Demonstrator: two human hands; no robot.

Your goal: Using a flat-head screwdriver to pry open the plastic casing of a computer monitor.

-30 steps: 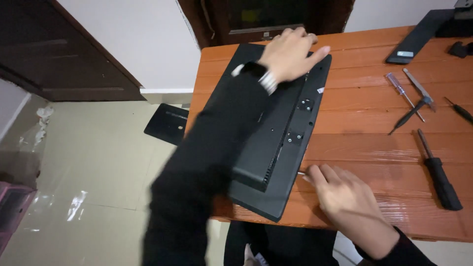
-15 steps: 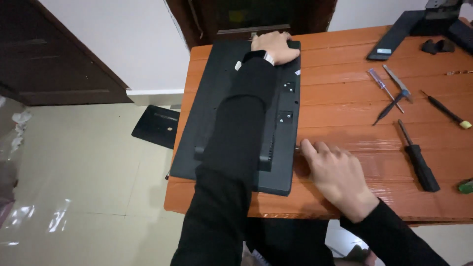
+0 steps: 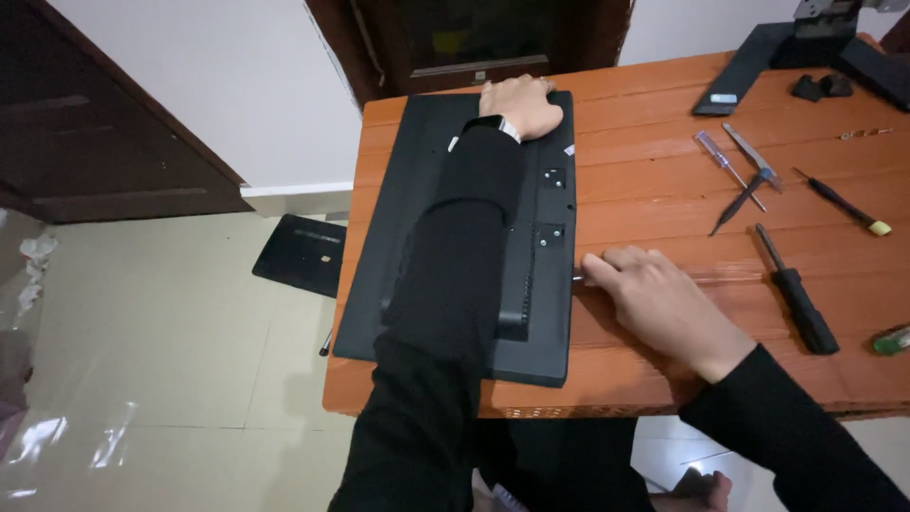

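Monitor [image 3: 455, 228] face-down, centre-left on the tabletop [image 3: 664, 180]. Left hand [image 3: 517, 104], fingers curled, grips its far edge; right hand [image 3: 654, 299], fingers loosely spread, touches its side edge. Steadying step; the next move seemingly calls for a screwdriver [image 3: 796, 289].

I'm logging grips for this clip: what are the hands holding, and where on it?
The left hand grips the far edge of the face-down black monitor. The right hand touches its right edge; whether it pinches anything is unclear.

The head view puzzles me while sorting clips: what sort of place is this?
Probably a home room used as a repair spot: a wooden table on tiled floor, a face-down monitor under both hands, and loose screwdrivers.
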